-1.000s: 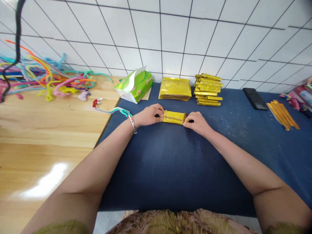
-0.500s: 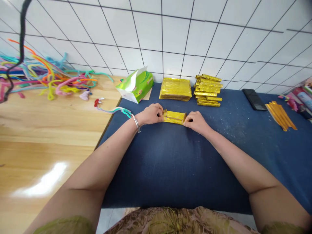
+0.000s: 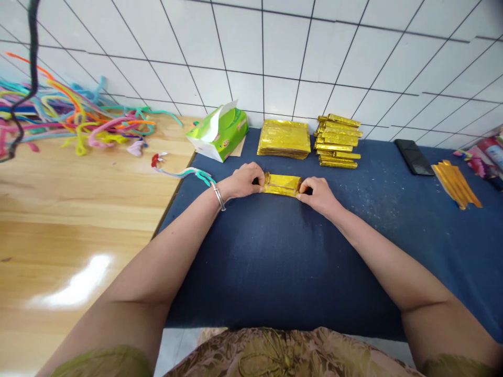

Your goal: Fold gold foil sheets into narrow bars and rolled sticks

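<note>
A sheet of gold foil paper [image 3: 282,184], partly folded, lies on the dark blue cloth between my hands. My left hand [image 3: 247,180] pinches its left end, with a silver bangle on that wrist. At the right end my right hand [image 3: 316,193] grips the same sheet between thumb and fingers. Just behind it sit a flat stack of gold foil paper [image 3: 283,137] and a pile of rolled gold foil strips [image 3: 338,141].
A green tissue box [image 3: 222,131] stands at the back left. Colourful pipe cleaners [image 3: 82,118] spread over the wooden table [image 3: 98,220]. On the right lie a black phone [image 3: 413,156] and several flat orange-gold strips [image 3: 456,183]. A tiled wall [image 3: 283,52] rises behind.
The fold in the gold paper has shifted, its upper part now lying flatter. Both hands keep their hold at the ends. The whole view has shifted slightly.
</note>
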Tool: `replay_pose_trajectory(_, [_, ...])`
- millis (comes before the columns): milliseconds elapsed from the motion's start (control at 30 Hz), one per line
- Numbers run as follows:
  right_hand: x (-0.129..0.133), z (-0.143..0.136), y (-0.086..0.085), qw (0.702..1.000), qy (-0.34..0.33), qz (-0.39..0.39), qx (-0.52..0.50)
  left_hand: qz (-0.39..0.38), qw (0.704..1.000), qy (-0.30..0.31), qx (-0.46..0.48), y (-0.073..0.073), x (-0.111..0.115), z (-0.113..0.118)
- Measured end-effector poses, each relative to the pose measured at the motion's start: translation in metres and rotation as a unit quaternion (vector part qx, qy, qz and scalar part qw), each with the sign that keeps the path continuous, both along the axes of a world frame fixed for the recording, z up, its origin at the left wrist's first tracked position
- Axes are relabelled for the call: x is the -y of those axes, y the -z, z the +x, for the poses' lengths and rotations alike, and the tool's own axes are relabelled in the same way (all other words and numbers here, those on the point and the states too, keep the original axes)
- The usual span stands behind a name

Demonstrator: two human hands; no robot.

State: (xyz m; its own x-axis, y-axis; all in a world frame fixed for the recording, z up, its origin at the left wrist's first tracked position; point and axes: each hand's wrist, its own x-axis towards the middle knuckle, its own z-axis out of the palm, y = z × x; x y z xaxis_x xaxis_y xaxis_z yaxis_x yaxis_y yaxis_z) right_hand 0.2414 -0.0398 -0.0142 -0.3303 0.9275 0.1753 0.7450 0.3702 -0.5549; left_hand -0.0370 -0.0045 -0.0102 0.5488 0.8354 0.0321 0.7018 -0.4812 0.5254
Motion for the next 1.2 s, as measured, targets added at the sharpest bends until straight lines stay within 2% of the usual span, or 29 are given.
replay_pose_trajectory(167, [0.007,0.000,0.001,0.999,-0.019,0.028,-0.018,0.024,0.999,0.027,0.024,0.000,0.006,0.001])
replay_pose_trajectory(333, [0.011,0.001,0.005,0.998,-0.016,0.061,-0.008,0.038,0.993,0.086,0.065,0.000,0.006,0.002])
replay_pose_trajectory(600, [0.007,0.004,0.011,0.999,-0.028,0.039,0.017,0.027,0.990,0.136,0.001,0.000,0.007,-0.001])
replay_pose_trajectory(800, [0.007,0.004,0.009,0.999,-0.032,0.027,0.030,0.017,0.988,0.137,-0.064,-0.002,0.007,-0.001])
replay_pose_trajectory(1200, [0.006,0.005,0.010,0.998,-0.038,0.041,0.019,0.020,0.986,0.129,-0.107,-0.007,0.014,0.002])
